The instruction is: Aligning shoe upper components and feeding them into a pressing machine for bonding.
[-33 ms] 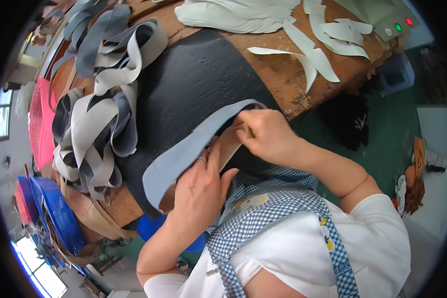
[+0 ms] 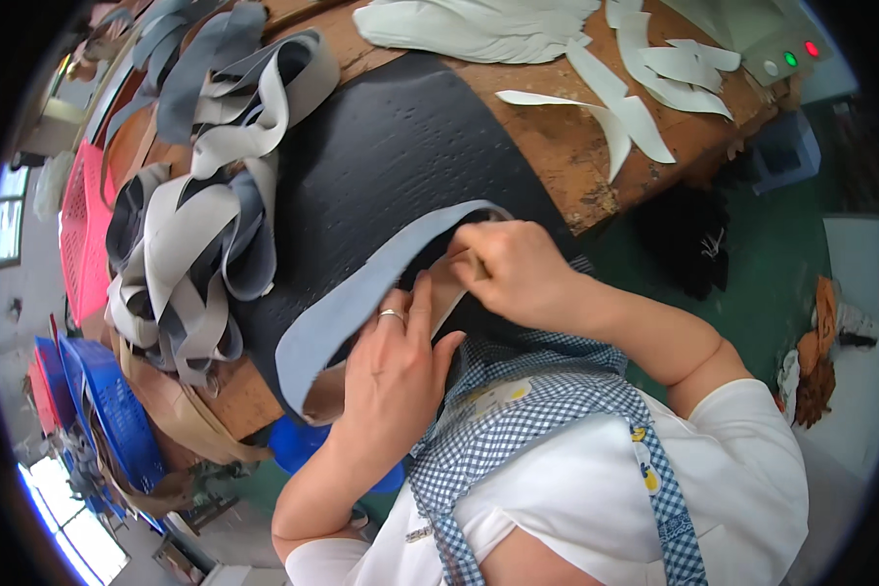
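Observation:
A curved grey-blue strip (image 2: 352, 303), apparently leather or fabric, lies bent on a black board (image 2: 391, 146). Its tan side (image 2: 446, 285) shows near my fingers. My left hand (image 2: 396, 366) rests flat on the strip, fingers stretched out and thumb apart, a ring on one finger. At the strip's far right end, my right hand (image 2: 513, 269) is closed in a pinch. A small tan bit (image 2: 477, 264) shows at its fingertips; whether it is a tool or part of the strip is hidden.
Looped grey and off-white strips (image 2: 190, 234) are heaped left of the board. White cut pieces (image 2: 479, 27) lie on the wooden table (image 2: 547, 127) beyond. Pink (image 2: 85, 234) and blue baskets (image 2: 117, 415) stand at left. A control box with lit buttons (image 2: 786, 61) sits far right.
My right hand has shifted slightly left along the strip, still pinched. My left hand stays on the strip. The whole view has moved a little.

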Available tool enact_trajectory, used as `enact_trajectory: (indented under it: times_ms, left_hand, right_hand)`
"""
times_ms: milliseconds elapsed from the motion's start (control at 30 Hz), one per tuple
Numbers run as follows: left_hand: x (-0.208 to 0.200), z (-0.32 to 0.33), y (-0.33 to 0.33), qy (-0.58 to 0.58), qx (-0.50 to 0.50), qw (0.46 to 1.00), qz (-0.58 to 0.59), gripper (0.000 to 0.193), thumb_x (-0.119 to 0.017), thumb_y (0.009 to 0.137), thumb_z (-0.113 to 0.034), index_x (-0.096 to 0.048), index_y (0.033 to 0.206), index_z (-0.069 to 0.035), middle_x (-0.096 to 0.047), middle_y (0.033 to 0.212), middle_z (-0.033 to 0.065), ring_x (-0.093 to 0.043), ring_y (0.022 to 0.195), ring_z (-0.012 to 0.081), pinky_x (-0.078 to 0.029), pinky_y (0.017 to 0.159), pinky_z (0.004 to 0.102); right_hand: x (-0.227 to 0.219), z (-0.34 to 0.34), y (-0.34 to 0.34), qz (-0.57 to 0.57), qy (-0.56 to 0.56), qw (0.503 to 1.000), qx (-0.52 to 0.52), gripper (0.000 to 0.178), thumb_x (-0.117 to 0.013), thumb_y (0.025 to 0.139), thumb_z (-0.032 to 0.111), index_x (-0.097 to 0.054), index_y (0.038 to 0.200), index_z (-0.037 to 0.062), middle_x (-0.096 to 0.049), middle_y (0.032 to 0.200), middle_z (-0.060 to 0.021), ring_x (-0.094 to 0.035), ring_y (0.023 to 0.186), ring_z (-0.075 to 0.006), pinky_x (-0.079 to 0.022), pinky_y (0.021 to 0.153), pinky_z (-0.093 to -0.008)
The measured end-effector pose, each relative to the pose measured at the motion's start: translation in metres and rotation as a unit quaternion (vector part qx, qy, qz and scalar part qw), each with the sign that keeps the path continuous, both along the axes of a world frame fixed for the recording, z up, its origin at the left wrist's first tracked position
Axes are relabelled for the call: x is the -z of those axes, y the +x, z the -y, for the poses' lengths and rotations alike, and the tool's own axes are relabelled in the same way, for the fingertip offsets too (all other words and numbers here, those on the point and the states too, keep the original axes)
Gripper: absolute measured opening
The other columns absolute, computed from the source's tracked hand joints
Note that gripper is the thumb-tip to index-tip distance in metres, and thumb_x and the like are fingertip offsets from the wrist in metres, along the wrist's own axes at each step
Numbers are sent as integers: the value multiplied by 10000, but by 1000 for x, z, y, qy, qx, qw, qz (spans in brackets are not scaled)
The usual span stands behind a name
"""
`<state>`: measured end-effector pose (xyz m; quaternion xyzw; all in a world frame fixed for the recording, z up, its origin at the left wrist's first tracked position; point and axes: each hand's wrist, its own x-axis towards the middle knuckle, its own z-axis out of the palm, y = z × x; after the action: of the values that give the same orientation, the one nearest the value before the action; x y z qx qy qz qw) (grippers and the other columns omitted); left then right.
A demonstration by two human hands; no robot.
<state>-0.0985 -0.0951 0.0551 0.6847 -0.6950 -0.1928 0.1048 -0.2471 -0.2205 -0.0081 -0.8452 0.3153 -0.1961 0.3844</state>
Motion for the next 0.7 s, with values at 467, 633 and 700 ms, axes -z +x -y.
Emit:
enact_trajectory:
  times_ms: [467,633,700]
  left_hand:
    - [44,-24,30,-101,-169,963,-185,263,-627,862,29,-578,1120,23,-621,906,171,-643,771,322,-528,691,391]
    - [49,-16,32,-97,-205,957,-183,236,-645,855,29,-543,1067,21,-624,823,148,-637,729,299,-522,666,373]
    - [48,-16,32,-90,-208,956,-188,235,-648,856,25,-540,1065,18,-626,821,150,-638,728,301,-523,669,376]
  right_hand:
    - [0,-41,34,25,-202,976,-77,144,-672,714,54,-636,852,39,-587,819,-81,-638,746,-244,-532,628,-362]
    - [-1,-49,36,41,-350,917,-186,127,-640,718,137,-632,819,61,-564,788,-53,-578,743,-214,-445,682,-340]
    - [1,-40,31,69,-294,939,-165,123,-657,708,97,-636,823,60,-563,775,-58,-577,723,-224,-455,667,-342]
